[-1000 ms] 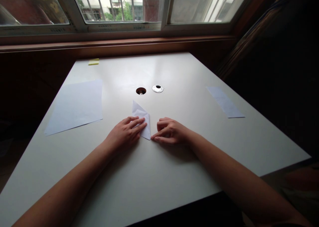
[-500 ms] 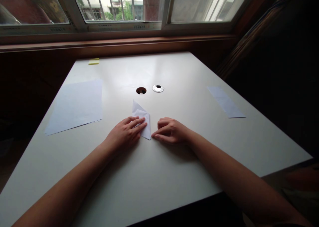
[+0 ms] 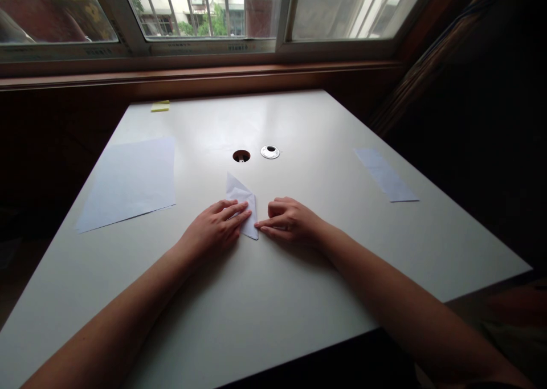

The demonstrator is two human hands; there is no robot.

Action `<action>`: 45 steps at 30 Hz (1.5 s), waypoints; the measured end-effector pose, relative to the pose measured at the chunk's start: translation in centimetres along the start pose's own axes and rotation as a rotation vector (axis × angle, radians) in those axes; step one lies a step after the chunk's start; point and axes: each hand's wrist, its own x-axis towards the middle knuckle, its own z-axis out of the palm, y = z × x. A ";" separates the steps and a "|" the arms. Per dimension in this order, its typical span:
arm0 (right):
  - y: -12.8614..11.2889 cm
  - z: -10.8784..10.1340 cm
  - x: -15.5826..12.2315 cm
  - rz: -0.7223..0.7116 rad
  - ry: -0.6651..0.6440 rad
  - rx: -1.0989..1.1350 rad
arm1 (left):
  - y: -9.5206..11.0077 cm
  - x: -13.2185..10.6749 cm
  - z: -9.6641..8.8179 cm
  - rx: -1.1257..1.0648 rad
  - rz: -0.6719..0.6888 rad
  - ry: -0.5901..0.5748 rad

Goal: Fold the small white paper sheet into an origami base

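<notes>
A small piece of white folded paper lies on the white table, with a pointed flap sticking up toward the window and a straight right edge. My left hand rests flat across its left part, fingers stretched out and pressing it down; part of the paper is hidden beneath them. On the other side, my right hand has most fingers curled in, and the extended index fingertip touches the paper's right edge near the lower corner. Nothing shows inside the curled fingers.
On the table, white sheets lie at the left and a narrow paper strip at the right. Ahead are a round cable hole and its loose cover. A yellow sticky-note pad sits at the far left edge.
My right hand has moved slightly left and away from me, its index fingertip sliding up along the paper's right edge. My left hand and the paper stay put.
</notes>
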 end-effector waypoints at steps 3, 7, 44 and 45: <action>0.2 0.2 0.0 0.024 0.007 -0.061 | 0.0 0.1 -0.1 0.013 0.003 -0.008; 0.2 0.4 0.2 0.095 0.023 -0.112 | 0.0 0.1 -0.1 0.019 -0.003 -0.007; 0.0 1.0 0.8 0.240 0.032 -0.259 | 0.2 0.1 -0.2 -0.044 -0.035 0.027; 0.0 1.0 0.8 0.239 0.031 -0.259 | 0.2 0.1 -0.2 -0.044 -0.034 0.027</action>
